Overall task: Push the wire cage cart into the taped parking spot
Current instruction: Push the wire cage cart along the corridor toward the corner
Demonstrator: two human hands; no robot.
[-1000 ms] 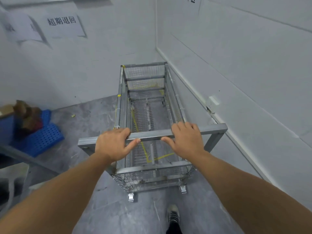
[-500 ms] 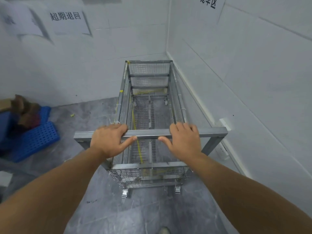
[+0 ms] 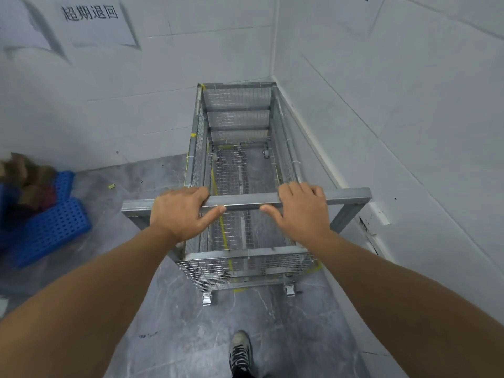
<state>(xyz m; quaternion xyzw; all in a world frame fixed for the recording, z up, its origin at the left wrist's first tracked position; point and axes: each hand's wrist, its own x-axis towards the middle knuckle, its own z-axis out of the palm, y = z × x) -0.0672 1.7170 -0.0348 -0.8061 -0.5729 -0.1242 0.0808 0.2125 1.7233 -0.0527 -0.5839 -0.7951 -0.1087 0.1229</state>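
The wire cage cart [image 3: 240, 170] stands in the room's corner, its far end against the back wall and its right side along the side wall. Yellow floor tape [image 3: 222, 230] shows through its mesh floor. Both the left hand [image 3: 181, 211] and the right hand [image 3: 301, 208] rest on the cart's handle bar [image 3: 245, 200], fingers curled over it and thumbs beneath.
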